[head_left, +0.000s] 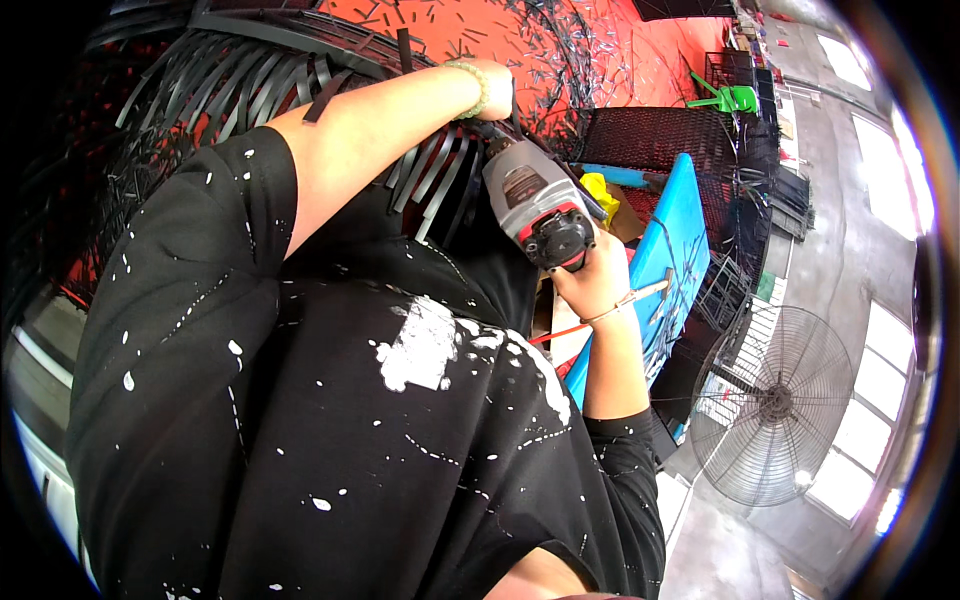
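My right hand (597, 283) is wrapped round the handle of a grey, black and red power tool (530, 190). The tool's nose points up and away, toward my left hand, and its tip is hard to make out. Curled at the far side, my left hand (493, 92) is just beyond the tool's nose, beside a black framed piece (290, 35) with rows of flat black strips (235, 90). What its fingers close on is hidden. More loose strip ends (440, 180) hang below my left forearm.
A blue board (682, 225) stands slanted by my right forearm, with a yellow item (598, 197) behind it. Black strip offcuts litter the red floor (620, 50). A green plastic seat (735, 98) is far right; a large wire-caged fan (775, 402) stands at right.
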